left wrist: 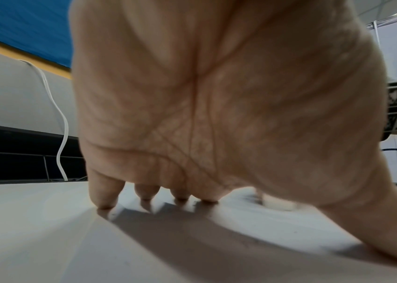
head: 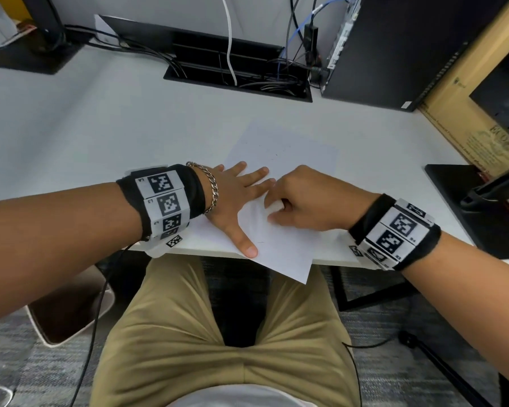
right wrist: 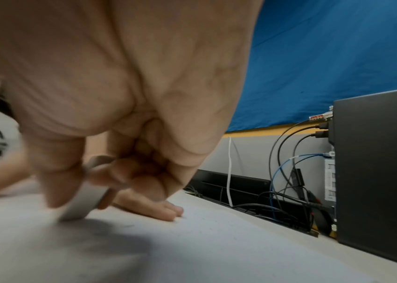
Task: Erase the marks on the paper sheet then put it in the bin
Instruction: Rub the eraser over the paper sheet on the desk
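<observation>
A white paper sheet lies tilted on the white desk, one corner hanging over the front edge. My left hand lies flat on the sheet with fingers spread, pressing it down; its fingertips touch the paper. My right hand sits just right of it, fingers curled around a white eraser whose lower end touches the paper. In the head view the eraser is hidden inside the fist. Faint small marks show on the sheet's far part. No bin is in view.
A black cable tray with wires is sunk into the desk's back. A black computer tower and a cardboard box stand at the right. A black flat base lies near my right wrist. A monitor stand is back left.
</observation>
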`<state>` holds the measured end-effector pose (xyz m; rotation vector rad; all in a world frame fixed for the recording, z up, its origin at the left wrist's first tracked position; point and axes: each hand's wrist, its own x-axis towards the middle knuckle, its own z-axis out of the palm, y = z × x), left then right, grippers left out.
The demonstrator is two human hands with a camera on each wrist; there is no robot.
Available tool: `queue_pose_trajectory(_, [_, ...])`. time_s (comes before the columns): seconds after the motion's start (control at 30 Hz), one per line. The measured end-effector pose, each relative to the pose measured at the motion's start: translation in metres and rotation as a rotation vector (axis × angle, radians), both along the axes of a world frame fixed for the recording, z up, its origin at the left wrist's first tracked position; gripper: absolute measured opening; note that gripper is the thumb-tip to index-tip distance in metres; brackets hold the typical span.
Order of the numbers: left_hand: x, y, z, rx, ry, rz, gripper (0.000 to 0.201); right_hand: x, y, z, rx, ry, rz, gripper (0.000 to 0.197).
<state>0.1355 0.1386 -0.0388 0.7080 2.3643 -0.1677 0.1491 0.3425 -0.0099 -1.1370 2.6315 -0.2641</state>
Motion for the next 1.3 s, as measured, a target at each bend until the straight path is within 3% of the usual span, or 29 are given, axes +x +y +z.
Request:
queue_pose_trajectory(0.1, [0.0, 0.0, 0.001, 0.006, -0.005, 0.004, 0.15, 0.004, -0.001, -0.005, -0.022, 0.048, -0.052, 0.028])
queue_pose_trajectory(0.27, [0.001, 0.001, 0.001, -0.014, 0.009, 0.0, 0.153, 0.028, 0.011, -0.006, 0.013, -0.071, 0.018, 0.027])
queue_pose_trajectory(0.43, [0.002, -0.002, 0.003, 0.009, 0.019, -0.006, 0.151, 0.032, 0.036, 0.003, -0.163, 0.051, -0.239, 0.024])
queue_pose_trajectory(0.53, [0.003, -0.001, 0.004, 0.003, 0.018, -0.002, 0.152, 0.044, 0.052, 0.003, -0.179, 0.029, -0.352, 0.023])
queue_pose_trajectory(0.93, [0.022, 0.008, 0.019, -0.138, 0.094, 0.1, 0.143, 0.066, 0.066, -0.021, -0.183, 0.007, -0.386, 0.021])
queue_pose_trajectory(1.1, [0.015, 0.015, 0.025, -0.032, 0.082, -0.013, 0.139, 0.06, 0.068, -0.023, -0.143, 0.018, -0.329, 0.018])
queue_pose_trajectory(1.3, [0.006, 0.023, 0.014, -0.049, 0.049, -0.016, 0.139, 0.053, 0.069, -0.018, -0.066, -0.001, -0.351, 0.028])
